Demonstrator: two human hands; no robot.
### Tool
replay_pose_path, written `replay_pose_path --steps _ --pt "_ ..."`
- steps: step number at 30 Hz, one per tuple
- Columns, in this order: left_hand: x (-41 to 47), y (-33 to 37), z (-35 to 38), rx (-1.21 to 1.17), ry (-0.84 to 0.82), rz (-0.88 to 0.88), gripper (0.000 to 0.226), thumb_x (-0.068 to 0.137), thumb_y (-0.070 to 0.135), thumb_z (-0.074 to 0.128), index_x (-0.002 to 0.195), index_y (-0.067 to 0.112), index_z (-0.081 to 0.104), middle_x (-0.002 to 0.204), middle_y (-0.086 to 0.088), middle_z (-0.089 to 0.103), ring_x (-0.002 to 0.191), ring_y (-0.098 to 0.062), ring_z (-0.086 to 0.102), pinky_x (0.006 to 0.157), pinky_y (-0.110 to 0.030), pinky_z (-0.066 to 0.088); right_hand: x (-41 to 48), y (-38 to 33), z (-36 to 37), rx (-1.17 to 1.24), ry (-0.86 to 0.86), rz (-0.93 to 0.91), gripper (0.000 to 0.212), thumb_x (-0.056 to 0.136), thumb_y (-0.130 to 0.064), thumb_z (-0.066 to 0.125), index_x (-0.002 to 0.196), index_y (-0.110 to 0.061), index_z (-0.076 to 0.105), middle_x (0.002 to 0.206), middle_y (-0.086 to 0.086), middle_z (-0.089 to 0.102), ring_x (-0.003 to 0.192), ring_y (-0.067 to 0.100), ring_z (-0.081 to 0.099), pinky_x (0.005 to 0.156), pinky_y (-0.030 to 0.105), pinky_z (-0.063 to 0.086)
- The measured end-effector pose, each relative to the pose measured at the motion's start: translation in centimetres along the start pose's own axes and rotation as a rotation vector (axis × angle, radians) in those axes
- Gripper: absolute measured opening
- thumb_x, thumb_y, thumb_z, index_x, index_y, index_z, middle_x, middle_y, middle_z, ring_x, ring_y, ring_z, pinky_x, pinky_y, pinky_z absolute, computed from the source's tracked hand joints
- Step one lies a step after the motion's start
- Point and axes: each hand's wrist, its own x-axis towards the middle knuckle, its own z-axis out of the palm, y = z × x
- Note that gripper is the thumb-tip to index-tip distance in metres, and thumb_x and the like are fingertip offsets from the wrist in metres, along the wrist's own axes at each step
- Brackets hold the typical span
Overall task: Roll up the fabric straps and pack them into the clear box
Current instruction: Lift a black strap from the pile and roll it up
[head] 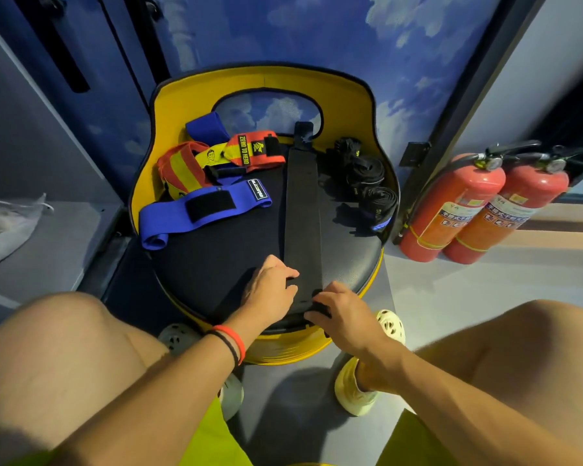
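A long black strap (302, 210) lies stretched flat along the dark seat of a yellow chair (216, 264), running away from me. At its near end my left hand (271, 290) holds the strap's left edge, and my right hand (342, 314) grips the rolled-over end. A blue strap (199, 210) lies loose at the left. Behind it lie red and yellow straps (249, 153), unrolled. Rolled black straps (367, 183) sit at the seat's right side. No clear box is in view.
Two red fire extinguishers (468, 206) stand on the floor to the right of the chair. A grey ledge with a plastic bag (4, 223) is at the left. My knees and feet frame the chair's front.
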Motion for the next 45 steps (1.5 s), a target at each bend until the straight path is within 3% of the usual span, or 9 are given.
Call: replay_pose_path --steps 2,8,12,16,23,26,31,40,45 --pt "-0.5 -0.5 -0.4 -0.011 -0.026 0.065 0.027 0.102 0.029 0.059 0.128 0.025 0.068 0.123 0.006 0.055 0.112 -0.016 0.056 0.087 -0.025 0.045 0.2 0.2 0.0 0.011 -0.011 -0.004 0.03 0.098 -0.04 0.062 0.114 -0.015 0.068 0.103 0.0 0.054 0.087 0.02 0.057 0.077 0.041 0.056" --pt "-2.0 -1.5 -1.5 -0.055 -0.065 0.098 0.014 0.103 0.034 0.055 0.106 0.024 0.065 0.121 0.007 0.063 0.102 -0.013 0.061 0.077 -0.024 0.049 -0.4 0.4 0.5 -0.224 0.05 -0.216 0.021 0.104 -0.035 0.047 0.123 -0.031 0.042 0.11 -0.003 0.051 0.074 0.027 0.062 0.059 0.044 0.058" --pt "-3.0 -1.6 -1.2 -0.059 -0.057 0.133 0.015 0.103 0.036 0.055 0.108 0.024 0.063 0.123 0.005 0.062 0.106 -0.017 0.061 0.087 -0.035 0.055 -0.8 0.2 0.8 -0.358 0.062 -0.243 0.032 0.104 -0.043 0.029 0.127 -0.028 0.044 0.116 -0.002 0.044 0.064 0.024 0.06 0.05 0.039 0.056" --pt "-3.3 -1.9 -1.7 0.035 -0.142 0.203 0.019 0.094 0.038 0.069 0.101 0.03 0.053 0.121 0.007 0.062 0.106 -0.017 0.061 0.084 -0.032 0.051 -0.7 0.5 1.1 -0.384 0.119 -0.216 0.027 0.104 -0.042 0.042 0.119 -0.024 0.053 0.112 -0.002 0.045 0.068 0.023 0.058 0.047 0.036 0.052" --pt "-3.6 -2.6 0.0 0.187 -0.048 0.302 0.03 0.089 0.021 0.075 0.102 0.029 0.048 0.13 0.009 0.056 0.121 -0.017 0.056 0.095 -0.03 0.049 0.0 1.1 1.5 -0.422 0.127 -0.296 0.037 0.107 -0.039 0.032 0.113 -0.018 0.063 0.104 0.0 0.056 0.083 0.019 0.048 0.064 0.035 0.051" --pt "-3.4 -2.8 -0.1 0.157 -0.047 0.283 0.024 0.091 0.022 0.074 0.104 0.028 0.054 0.147 0.012 0.05 0.126 -0.017 0.055 0.1 -0.031 0.048 -0.2 0.9 0.9 -0.344 0.124 -0.306 0.026 0.105 -0.038 0.038 0.115 -0.021 0.055 0.102 0.0 0.056 0.081 0.02 0.048 0.06 0.037 0.051" --pt "-2.8 -2.9 -0.3 0.177 -0.043 0.268 0.014 0.094 0.029 0.071 0.106 0.024 0.067 0.145 0.017 0.048 0.117 -0.018 0.058 0.097 -0.031 0.046 -0.1 1.0 0.7 -0.335 0.12 -0.312 0.022 0.097 -0.034 0.061 0.115 -0.021 0.059 0.103 0.0 0.06 0.086 0.021 0.054 0.061 0.037 0.054" --pt "-1.7 -3.1 0.1 -0.154 0.057 0.075 0.029 0.088 0.027 0.08 0.117 0.024 0.077 0.108 0.007 0.066 0.098 -0.01 0.062 0.083 -0.025 0.051 1.5 1.4 0.8 -0.18 0.197 -0.171 0.03 0.1 -0.031 0.06 0.121 -0.016 0.074 0.105 0.004 0.058 0.089 0.024 0.058 0.068 0.035 0.058" --pt "-1.0 -2.8 0.2 -0.352 0.085 -0.112 0.014 0.081 0.025 0.086 0.092 0.027 0.079 0.093 0.011 0.071 0.093 -0.007 0.068 0.074 -0.021 0.053 1.9 0.8 0.5 -0.215 0.22 -0.17 0.028 0.104 -0.035 0.05 0.123 -0.02 0.064 0.104 0.003 0.058 0.089 0.021 0.054 0.065 0.036 0.057"
